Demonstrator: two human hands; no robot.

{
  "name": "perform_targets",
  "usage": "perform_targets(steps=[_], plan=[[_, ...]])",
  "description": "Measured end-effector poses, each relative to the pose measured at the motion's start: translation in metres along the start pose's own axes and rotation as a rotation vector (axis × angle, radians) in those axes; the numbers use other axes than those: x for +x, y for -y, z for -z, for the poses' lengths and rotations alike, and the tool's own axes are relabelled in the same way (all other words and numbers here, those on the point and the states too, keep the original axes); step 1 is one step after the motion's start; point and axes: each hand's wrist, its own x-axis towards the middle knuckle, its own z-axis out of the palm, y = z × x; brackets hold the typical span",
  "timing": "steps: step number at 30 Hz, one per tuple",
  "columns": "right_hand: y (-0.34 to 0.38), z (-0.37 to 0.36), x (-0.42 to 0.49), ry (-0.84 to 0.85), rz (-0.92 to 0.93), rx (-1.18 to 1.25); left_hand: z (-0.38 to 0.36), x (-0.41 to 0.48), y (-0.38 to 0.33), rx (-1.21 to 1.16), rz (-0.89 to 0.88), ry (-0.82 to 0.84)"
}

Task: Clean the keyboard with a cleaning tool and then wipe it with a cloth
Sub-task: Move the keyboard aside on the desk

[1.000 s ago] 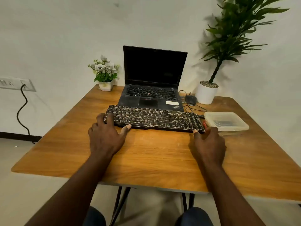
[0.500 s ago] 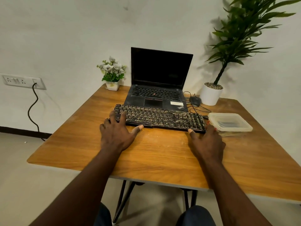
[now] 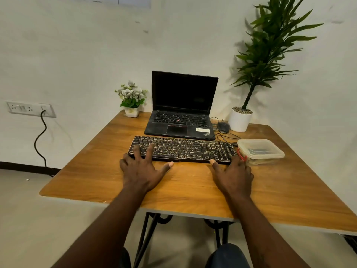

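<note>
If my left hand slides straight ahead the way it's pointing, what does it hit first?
Left hand already rests on the marked black keyboard; beyond it, probably the open black laptop.

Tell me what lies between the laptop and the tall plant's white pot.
In the head view, a dark mouse and its loose cable lie on the table between the laptop and the white pot.
</note>
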Motion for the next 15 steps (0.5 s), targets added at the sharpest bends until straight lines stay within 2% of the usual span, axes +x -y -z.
perform_targets(steps=[9, 15], plan=[[-0.013, 0.017, -0.038, -0.014, -0.046, 0.021, 0.010, -0.046, -0.006, -0.095, 0.071, 0.004], [-0.029, 0.029, -0.059, -0.064, -0.071, 0.140, 0.020, -0.064, -0.014, -0.067, 0.172, 0.041]])
